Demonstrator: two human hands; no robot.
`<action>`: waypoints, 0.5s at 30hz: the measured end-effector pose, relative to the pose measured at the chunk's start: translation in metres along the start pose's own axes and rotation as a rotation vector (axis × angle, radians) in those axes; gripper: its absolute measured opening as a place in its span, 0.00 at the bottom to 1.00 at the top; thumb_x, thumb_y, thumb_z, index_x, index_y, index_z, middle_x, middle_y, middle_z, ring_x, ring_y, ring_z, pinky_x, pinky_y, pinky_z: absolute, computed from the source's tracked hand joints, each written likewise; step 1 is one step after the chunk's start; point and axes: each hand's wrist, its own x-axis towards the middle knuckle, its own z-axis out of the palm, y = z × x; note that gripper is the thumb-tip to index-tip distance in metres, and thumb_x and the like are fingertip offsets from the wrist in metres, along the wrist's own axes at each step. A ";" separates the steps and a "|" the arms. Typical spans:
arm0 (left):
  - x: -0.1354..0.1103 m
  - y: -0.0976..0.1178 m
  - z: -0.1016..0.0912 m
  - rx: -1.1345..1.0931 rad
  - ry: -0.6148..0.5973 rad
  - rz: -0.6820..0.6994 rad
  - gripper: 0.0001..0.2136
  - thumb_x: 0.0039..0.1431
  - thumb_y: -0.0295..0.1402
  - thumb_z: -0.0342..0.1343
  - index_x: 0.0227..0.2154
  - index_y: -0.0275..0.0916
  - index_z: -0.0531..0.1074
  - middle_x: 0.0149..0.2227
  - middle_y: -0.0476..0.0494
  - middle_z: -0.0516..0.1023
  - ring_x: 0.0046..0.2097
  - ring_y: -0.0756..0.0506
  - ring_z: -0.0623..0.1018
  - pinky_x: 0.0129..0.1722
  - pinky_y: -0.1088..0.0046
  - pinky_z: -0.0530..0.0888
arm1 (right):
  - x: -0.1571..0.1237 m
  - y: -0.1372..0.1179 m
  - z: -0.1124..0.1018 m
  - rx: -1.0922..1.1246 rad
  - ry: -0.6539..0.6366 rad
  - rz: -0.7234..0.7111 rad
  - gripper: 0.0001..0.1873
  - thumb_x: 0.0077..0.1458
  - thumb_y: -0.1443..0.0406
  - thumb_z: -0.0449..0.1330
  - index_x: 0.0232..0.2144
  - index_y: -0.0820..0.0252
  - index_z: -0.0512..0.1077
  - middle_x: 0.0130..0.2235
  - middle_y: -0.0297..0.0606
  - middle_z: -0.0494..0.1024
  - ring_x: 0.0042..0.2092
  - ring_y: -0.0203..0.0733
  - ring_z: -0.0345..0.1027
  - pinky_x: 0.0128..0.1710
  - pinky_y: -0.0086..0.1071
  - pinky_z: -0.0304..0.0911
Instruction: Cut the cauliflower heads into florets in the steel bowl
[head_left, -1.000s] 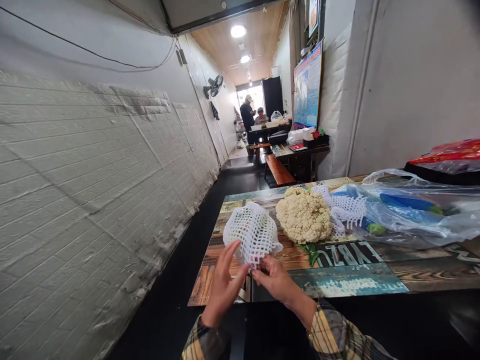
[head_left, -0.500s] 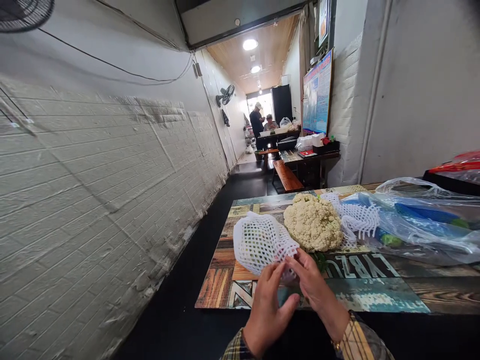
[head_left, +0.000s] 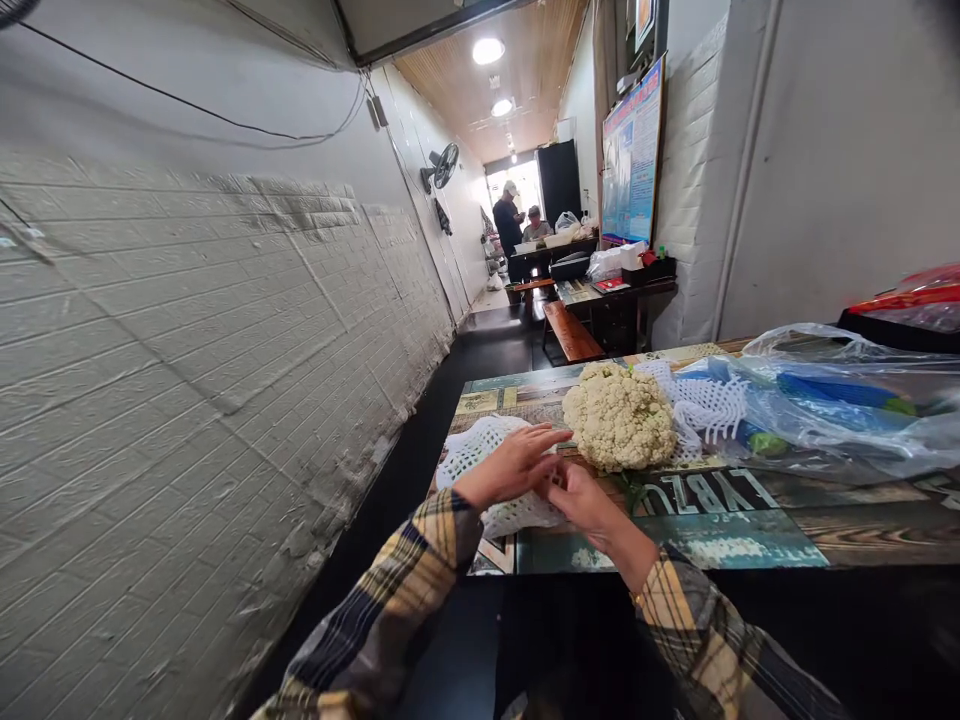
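Note:
A white foam net sleeve (head_left: 471,448) lies on the patterned tabletop, wrapped round something whose kind I cannot make out. My left hand (head_left: 516,464) reaches across the top of the sleeve, fingers stretched toward the right; its thumb is hidden. At the sleeve's right end, my right hand (head_left: 589,507) has its fingers bent and closed on the netting. The two sets of fingertips nearly meet there. Just beyond them sits a bare cauliflower (head_left: 619,417), with a second, loose foam net (head_left: 709,405) against its right side.
A clear plastic bag (head_left: 847,400) with blue wrapping and green produce spreads over the table's right side. Red packaging (head_left: 911,290) rests behind it. A brick wall (head_left: 187,400) runs along the left. Farther back are a bench (head_left: 574,333), another table and two people (head_left: 508,220).
My left hand has swung over the top of the foam-netted item, its fingers now pointing right. My right hand stays at the netting's right end. The view has shifted slightly.

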 end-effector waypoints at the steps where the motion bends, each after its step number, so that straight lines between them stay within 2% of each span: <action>1: 0.006 -0.003 0.000 0.036 -0.069 0.000 0.18 0.66 0.36 0.44 0.57 0.44 0.66 0.51 0.42 0.76 0.54 0.45 0.74 0.56 0.67 0.67 | 0.003 -0.001 0.000 -0.070 0.004 -0.019 0.13 0.48 0.59 0.64 0.34 0.62 0.74 0.31 0.33 0.76 0.34 0.39 0.67 0.35 0.30 0.61; 3: 0.014 -0.009 -0.003 0.115 -0.148 -0.036 0.17 0.66 0.39 0.44 0.53 0.44 0.70 0.43 0.44 0.81 0.45 0.46 0.79 0.47 0.71 0.71 | 0.006 -0.002 -0.002 -0.165 0.015 -0.049 0.09 0.49 0.62 0.60 0.30 0.62 0.74 0.28 0.32 0.74 0.32 0.37 0.65 0.33 0.29 0.59; 6: 0.018 -0.018 -0.007 0.259 -0.158 -0.118 0.17 0.65 0.43 0.44 0.42 0.42 0.75 0.34 0.44 0.81 0.36 0.46 0.79 0.37 0.74 0.71 | 0.009 0.000 -0.007 -0.214 0.020 -0.065 0.09 0.50 0.62 0.56 0.29 0.62 0.73 0.26 0.31 0.73 0.29 0.36 0.63 0.30 0.29 0.56; 10: 0.022 -0.020 -0.004 0.439 -0.115 -0.170 0.19 0.66 0.44 0.42 0.38 0.39 0.75 0.30 0.42 0.80 0.33 0.44 0.79 0.32 0.73 0.68 | 0.017 0.006 -0.009 -0.387 0.004 -0.107 0.12 0.49 0.59 0.59 0.31 0.62 0.74 0.28 0.34 0.75 0.30 0.39 0.65 0.31 0.31 0.58; 12: 0.025 -0.016 0.000 0.467 -0.116 -0.168 0.18 0.65 0.45 0.42 0.39 0.40 0.74 0.29 0.42 0.80 0.32 0.44 0.79 0.32 0.73 0.68 | 0.024 0.008 -0.006 -0.490 0.025 -0.161 0.09 0.48 0.62 0.60 0.31 0.61 0.74 0.30 0.36 0.77 0.32 0.41 0.67 0.32 0.31 0.60; 15: 0.028 -0.010 0.006 0.472 -0.111 -0.174 0.18 0.65 0.45 0.43 0.39 0.40 0.74 0.29 0.42 0.80 0.33 0.44 0.79 0.32 0.73 0.68 | 0.029 0.011 0.000 -0.531 0.067 -0.196 0.06 0.50 0.67 0.57 0.29 0.60 0.74 0.31 0.37 0.78 0.34 0.41 0.68 0.33 0.31 0.60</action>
